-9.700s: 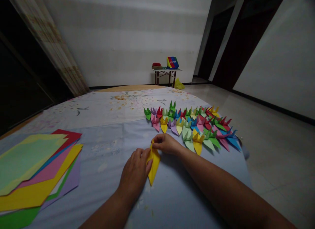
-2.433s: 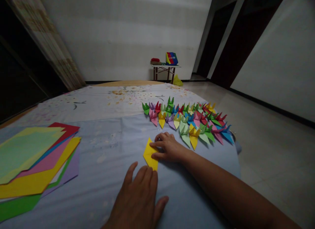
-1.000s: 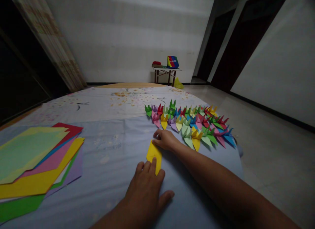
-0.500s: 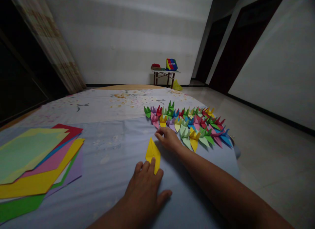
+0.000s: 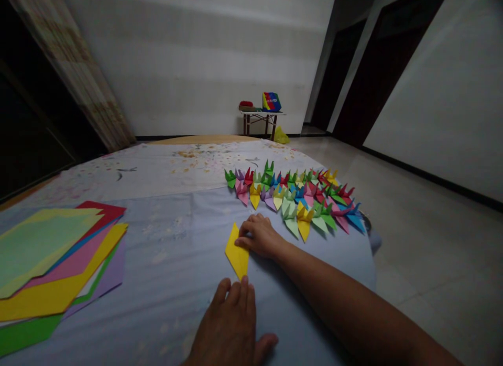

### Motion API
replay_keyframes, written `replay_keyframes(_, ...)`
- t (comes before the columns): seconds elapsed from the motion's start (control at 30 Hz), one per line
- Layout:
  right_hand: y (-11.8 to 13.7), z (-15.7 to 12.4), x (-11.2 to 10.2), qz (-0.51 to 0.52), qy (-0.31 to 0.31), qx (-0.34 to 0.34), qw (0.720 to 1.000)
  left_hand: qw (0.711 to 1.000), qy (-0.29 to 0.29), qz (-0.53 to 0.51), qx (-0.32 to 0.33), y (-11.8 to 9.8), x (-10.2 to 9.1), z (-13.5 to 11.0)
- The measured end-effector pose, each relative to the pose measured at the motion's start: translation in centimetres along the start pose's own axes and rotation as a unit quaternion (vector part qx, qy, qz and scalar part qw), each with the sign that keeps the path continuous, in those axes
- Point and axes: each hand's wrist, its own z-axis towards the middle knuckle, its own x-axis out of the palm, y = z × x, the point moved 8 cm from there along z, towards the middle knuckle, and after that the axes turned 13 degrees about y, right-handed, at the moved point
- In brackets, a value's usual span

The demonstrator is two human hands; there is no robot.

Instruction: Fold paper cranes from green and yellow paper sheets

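Observation:
A yellow origami paper, folded into a narrow kite shape, lies on the blue cloth in front of me. My right hand has its thumb and fingers closed at the paper's upper right edge, partly covering it. Below the paper, my left hand lies palm down with fingers stretched out and thumb apart. Its fingertips touch or nearly touch the lower point of the paper. Rows of folded paper cranes in many colours stand just beyond my right hand.
Coloured paper sheets lie fanned in a stack on the left. A floral tablecloth covers the table's far side. Against the back wall stands a small table holding a colourful box, with a yellow bag beside it.
My right hand has moved down onto the paper's upper right edge. My left fingers have slid from the paper's middle to its lower tip. The paper's face looks smoother.

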Motion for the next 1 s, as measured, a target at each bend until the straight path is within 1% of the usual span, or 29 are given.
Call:
replay_keyframes(0.07, 0.1, -0.2, -0.1, 0.0, -0.005, -0.005, 1.0, 1.0, -0.006, 0.011, 0.017, 0.0, -0.9, -0.3)
replay_keyframes(0.1, 0.2, -0.2, -0.2, 0.001, -0.007, -0.008, 1.0, 0.999, -0.022, 0.007, 0.028, 0.2, -1.6, -0.4)
replay_keyframes(0.13, 0.2, -0.3, -0.3, 0.005, -0.009, -0.012, 1.0, 0.998, -0.051, -0.005, 0.035, 0.8, -2.5, -0.4)
replay_keyframes(0.2, 0.2, -0.5, -0.5, 0.021, -0.012, -0.025, 0.999, 0.989, -0.143, -0.031, 0.018, 3.1, -4.6, -0.4)
replay_keyframes(0.27, 0.1, -0.7, -1.0, 0.046, -0.023, -0.04, 0.998, 0.973, -0.226, -0.043, -0.028, 6.0, -5.9, -0.3)
replay_keyframes(0.3, 0.0, -0.9, -1.4, 0.058, -0.031, -0.044, 0.997, 0.965, -0.253, -0.05, -0.05, 7.3, -6.2, -0.1)
replay_keyframes(0.33, -0.2, -1.0, -1.7, 0.069, -0.041, -0.045, 0.996, 0.961, -0.261, -0.059, -0.065, 8.4, -6.1, 0.2)
replay_keyframes(0.37, -0.4, -1.2, -2.0, 0.077, -0.048, -0.042, 0.995, 0.96, -0.261, -0.068, -0.076, 9.1, -5.9, 0.5)
replay_keyframes(0.43, -0.8, -1.5, -2.2, 0.096, -0.047, -0.027, 0.994, 0.963, -0.244, -0.087, -0.078, 9.7, -5.3, 1.2)
replay_keyframes(0.53, -1.2, -1.6, -1.7, 0.132, -0.02, -0.01, 0.991, 0.966, -0.223, -0.11, -0.063, 9.3, -4.9, 1.7)
replay_keyframes(0.67, -0.9, -1.3, -0.7, 0.192, 0.019, -0.025, 0.981, 0.967, -0.22, -0.123, -0.048, 8.8, -4.8, 1.9)
replay_keyframes(0.73, -0.9, -1.1, -0.4, 0.251, 0.032, -0.034, 0.967, 0.966, -0.216, -0.133, -0.05, 8.9, -4.7, 2.0)
replay_keyframes(0.8, -0.9, -1.0, -0.2, 0.327, 0.045, -0.045, 0.943, 0.964, -0.214, -0.149, -0.054, 9.1, -4.5, 2.1)
replay_keyframes(0.87, -0.7, -0.9, -0.2, 0.392, 0.056, -0.064, 0.916, 0.96, -0.218, -0.172, -0.045, 9.1, -4.4, 2.1)
replay_keyframes(0.93, -0.2, -0.9, -0.3, 0.427, 0.06, -0.086, 0.898, 0.951, -0.224, -0.215, -0.016, 9.0, -4.5, 2.1)
replay_keyframes(1.0, 0.3, -1.0, -0.5, 0.438, 0.06, -0.1, 0.891, 0.93, -0.224, -0.291, 0.022, 9.1, -4.7, 2.2)
